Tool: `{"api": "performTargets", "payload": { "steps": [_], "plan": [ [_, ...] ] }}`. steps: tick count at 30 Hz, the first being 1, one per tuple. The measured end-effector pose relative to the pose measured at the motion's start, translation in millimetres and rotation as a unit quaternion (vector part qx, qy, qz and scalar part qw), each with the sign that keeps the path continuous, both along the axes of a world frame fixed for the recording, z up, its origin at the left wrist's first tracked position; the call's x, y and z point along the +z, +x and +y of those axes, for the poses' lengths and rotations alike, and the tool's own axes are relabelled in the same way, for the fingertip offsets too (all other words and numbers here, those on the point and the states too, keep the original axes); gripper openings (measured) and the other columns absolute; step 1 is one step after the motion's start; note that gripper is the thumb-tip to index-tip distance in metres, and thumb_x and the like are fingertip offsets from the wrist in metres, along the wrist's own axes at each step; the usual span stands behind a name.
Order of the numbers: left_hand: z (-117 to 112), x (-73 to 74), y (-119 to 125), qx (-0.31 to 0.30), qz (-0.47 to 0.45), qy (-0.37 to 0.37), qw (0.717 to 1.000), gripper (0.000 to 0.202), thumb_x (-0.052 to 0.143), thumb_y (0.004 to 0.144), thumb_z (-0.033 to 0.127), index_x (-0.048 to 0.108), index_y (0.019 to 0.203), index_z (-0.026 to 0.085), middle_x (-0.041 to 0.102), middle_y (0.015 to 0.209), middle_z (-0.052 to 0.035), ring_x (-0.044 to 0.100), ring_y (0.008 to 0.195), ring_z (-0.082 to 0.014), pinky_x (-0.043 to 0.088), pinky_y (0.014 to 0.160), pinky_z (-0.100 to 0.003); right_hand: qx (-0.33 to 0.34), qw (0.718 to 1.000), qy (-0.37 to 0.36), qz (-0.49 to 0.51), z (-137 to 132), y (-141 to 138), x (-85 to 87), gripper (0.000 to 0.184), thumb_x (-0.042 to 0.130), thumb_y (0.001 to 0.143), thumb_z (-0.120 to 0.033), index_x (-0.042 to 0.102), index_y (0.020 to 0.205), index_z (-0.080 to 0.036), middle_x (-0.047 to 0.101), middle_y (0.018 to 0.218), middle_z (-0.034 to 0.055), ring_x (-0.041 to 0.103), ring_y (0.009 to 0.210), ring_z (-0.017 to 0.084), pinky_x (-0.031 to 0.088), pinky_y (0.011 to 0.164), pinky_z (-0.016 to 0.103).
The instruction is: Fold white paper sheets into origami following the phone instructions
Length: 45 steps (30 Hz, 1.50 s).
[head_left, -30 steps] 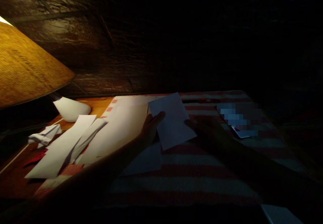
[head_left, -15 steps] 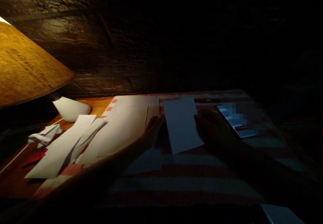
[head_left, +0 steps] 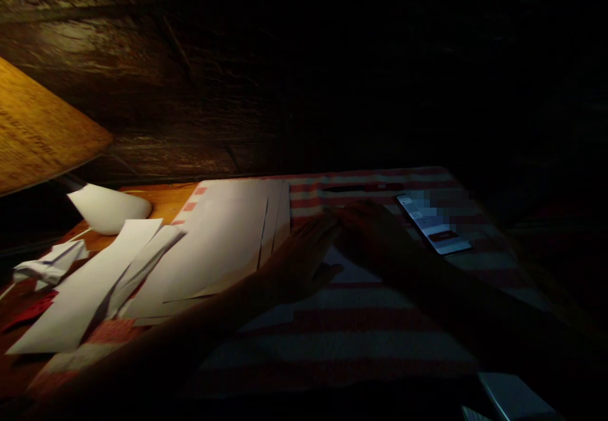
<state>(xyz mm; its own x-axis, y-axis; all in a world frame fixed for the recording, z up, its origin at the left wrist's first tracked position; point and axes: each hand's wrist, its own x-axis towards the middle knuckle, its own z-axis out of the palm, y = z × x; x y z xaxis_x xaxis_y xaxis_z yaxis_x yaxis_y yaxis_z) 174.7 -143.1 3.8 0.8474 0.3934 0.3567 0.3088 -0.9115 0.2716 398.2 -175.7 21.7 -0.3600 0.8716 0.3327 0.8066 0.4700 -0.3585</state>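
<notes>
A small white sheet of paper (head_left: pixel 354 270) lies on the striped cloth, mostly covered by my hands; only its near part shows. My left hand (head_left: pixel 308 259) rests over its left side, fingers stretched out and thumb apart. From the right, my right hand (head_left: pixel 365 231) reaches over the far part of the sheet, and the fingertips of both hands meet there. Deep shadow hides how the right fingers are bent and whether they pinch the paper. Left of my hands is a stack of larger white sheets (head_left: pixel 228 231).
A lit phone (head_left: pixel 430 228) lies to the right. Behind my hands is a dark slim object (head_left: pixel 344 188), hard to make out. On the left are cut paper strips (head_left: pixel 102 282), crumpled paper (head_left: pixel 52 263) and a lamp (head_left: pixel 111 209). The red-and-white cloth (head_left: pixel 361 320) covers the table.
The small sheet was held tilted up between my hands; now it is down on the cloth beneath them. Both hands have come together over it. The view has shifted slightly right.
</notes>
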Motion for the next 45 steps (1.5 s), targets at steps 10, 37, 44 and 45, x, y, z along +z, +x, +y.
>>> {"api": "performTargets", "payload": {
  "steps": [10, 37, 44, 45],
  "plan": [
    [-12, 1.6, 6, 0.03, 0.062, -0.022, 0.997, 0.067, 0.06, 0.096, 0.052, 0.043, 0.145, 0.011, 0.056, 0.141, -0.0231, 0.054, 0.133, -0.0393, 0.046, 0.112, -0.056, -0.02, 0.995, 0.014, -0.1, -39, -9, -17.0, 0.067, 0.064, 0.095, -0.051, 0.049, 0.145, -0.01, 0.056, 0.146, 0.0215, 0.054, 0.129, 0.038, 0.047, 0.109, 0.056],
    [-35, -3.3, 9, 0.055, 0.043, -0.063, 0.996, 0.085, 0.07, 0.084, 0.057, 0.036, 0.149, 0.015, 0.046, 0.148, -0.0235, 0.044, 0.138, -0.0449, 0.043, 0.109, -0.066, 0.046, 0.996, 0.015, -0.075, -47, -5, -23.0, 0.079, 0.05, 0.098, -0.065, 0.039, 0.155, -0.011, 0.053, 0.153, 0.0211, 0.048, 0.137, 0.037, 0.032, 0.116, 0.06],
    [-35, 1.3, 11, 0.07, 0.066, -0.024, 0.995, 0.079, 0.07, 0.082, 0.063, 0.048, 0.137, 0.01, 0.05, 0.141, -0.0257, 0.049, 0.13, -0.0474, 0.042, 0.109, -0.068, 0.012, 0.992, 0.014, -0.124, -49, -10, -14.5, 0.079, 0.044, 0.099, -0.07, 0.045, 0.151, -0.01, 0.056, 0.149, 0.0211, 0.05, 0.13, 0.039, 0.033, 0.11, 0.061],
    [-36, 2.5, 10, 0.072, 0.065, -0.022, 0.995, 0.078, 0.071, 0.082, 0.063, 0.049, 0.136, 0.011, 0.051, 0.14, -0.0255, 0.049, 0.129, -0.0474, 0.043, 0.108, -0.069, 0.01, 0.991, 0.013, -0.132, -50, -10, -12.9, 0.078, 0.043, 0.099, -0.07, 0.047, 0.15, -0.011, 0.056, 0.148, 0.0205, 0.051, 0.129, 0.039, 0.034, 0.109, 0.062]
  ]
}}
